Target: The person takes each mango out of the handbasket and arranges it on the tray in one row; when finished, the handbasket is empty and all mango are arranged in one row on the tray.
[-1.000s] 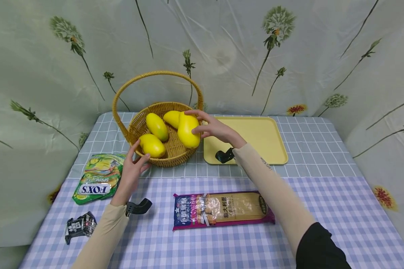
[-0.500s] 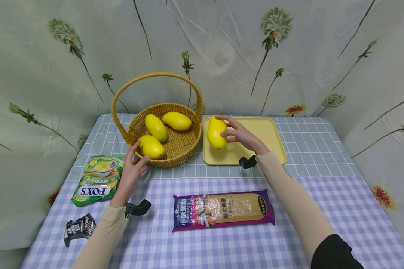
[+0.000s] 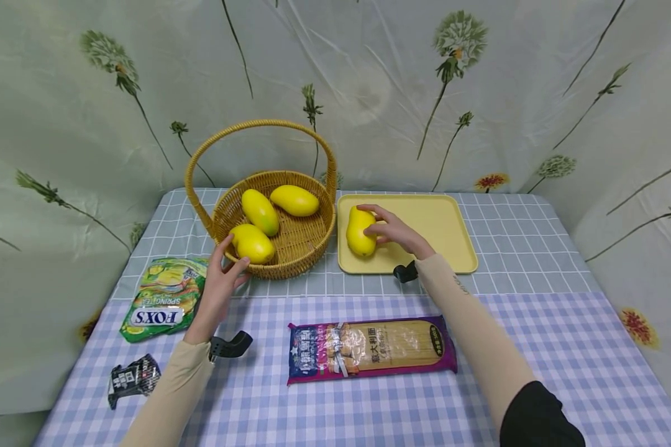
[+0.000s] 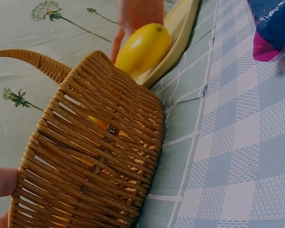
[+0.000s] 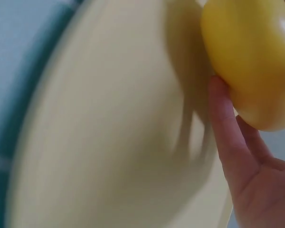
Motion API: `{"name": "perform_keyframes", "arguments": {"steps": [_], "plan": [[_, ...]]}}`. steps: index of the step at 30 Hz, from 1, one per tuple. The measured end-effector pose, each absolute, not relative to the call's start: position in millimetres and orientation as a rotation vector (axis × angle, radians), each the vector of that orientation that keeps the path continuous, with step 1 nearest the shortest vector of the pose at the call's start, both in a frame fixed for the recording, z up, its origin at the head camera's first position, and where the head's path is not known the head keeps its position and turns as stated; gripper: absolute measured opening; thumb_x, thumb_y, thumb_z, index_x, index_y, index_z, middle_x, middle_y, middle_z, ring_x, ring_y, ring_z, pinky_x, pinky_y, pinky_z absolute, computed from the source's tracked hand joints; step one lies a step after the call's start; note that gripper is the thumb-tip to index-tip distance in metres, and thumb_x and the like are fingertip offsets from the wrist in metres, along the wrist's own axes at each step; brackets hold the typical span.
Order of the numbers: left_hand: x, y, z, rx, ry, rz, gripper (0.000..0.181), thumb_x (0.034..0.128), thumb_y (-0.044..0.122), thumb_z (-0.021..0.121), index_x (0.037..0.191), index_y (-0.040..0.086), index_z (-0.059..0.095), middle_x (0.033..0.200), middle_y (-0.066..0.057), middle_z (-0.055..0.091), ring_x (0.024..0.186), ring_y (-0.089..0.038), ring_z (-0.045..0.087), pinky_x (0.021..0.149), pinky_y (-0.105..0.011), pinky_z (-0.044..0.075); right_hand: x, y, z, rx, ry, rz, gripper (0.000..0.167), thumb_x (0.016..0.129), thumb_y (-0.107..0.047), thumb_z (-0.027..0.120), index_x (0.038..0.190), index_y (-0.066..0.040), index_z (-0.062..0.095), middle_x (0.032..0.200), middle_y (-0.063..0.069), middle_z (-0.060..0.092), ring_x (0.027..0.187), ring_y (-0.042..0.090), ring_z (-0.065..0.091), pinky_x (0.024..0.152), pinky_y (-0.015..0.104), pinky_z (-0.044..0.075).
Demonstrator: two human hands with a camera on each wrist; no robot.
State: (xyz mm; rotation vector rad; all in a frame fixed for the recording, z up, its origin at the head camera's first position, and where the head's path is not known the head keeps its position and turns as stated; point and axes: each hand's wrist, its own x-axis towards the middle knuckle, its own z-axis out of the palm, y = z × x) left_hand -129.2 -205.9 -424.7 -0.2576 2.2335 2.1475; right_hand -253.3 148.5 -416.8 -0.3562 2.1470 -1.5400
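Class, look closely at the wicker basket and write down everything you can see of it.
The basket is golden-brown and round, apparently woven wicker, with gaps between its strands and one tall arched handle standing up. It sits upright on the grey cloth with white lines, just left of the yellow tray. Three yellow mango-like fruits lie inside; bare weave shows at the right. The left hand holds its near-left rim.

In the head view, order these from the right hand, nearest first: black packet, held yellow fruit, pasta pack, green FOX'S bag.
1. Yellow fruit: in the right hand.
2. Pasta pack: front, near the middle.
3. Green FOX'S bag: on the left.
4. Black packet: front left.
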Motion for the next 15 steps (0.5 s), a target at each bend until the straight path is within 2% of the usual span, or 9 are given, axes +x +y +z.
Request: {"name": "perform_keyframes", "arguments": {"steps": [6,11,15], "plan": [[-128.5,-205.2,-424.9,-0.26,2.253,2.14,0.066,0.1005,0.018,0.05,0.155,0.019,0.013,0.158,-0.005,-0.005,0.138,-0.034,0.024,0.103,-0.051,0.037,-257.6,143.1,-417.8,-0.34,2.155,-1.499,0.061,0.093,-0.01,0.055,0.149,-0.015,0.034,0.143,0.022,0.029,0.109,0.032,0.046,0.086,0.044,0.05],[-128.6,-205.3,-425.6,-0.266,2.25,2.145,0.066,0.1005,0.017,0.05,0.155,0.02,0.013,0.158,-0.005,-0.007,0.138,-0.035,0.024,0.103,-0.051,0.036,-258.7,141.2,-414.2,-0.397,2.158,-1.435,0.062,0.094,-0.009,0.051,0.151,-0.015,0.03,0.149,0.018,0.025,0.109,0.03,0.043,0.082,0.042,0.049],[-128.9,-205.2,-425.7,-0.276,2.254,2.14,0.066,0.1004,0.017,0.051,0.155,0.02,0.014,0.158,-0.005,-0.008,0.137,-0.035,0.025,0.103,-0.051,0.037,-258.9,141.9,-410.2,-0.447,2.158,-1.39,0.062,0.095,-0.01,0.05,0.152,-0.014,0.026,0.154,0.013,0.021,0.116,0.032,0.038,0.084,0.045,0.048]]}}
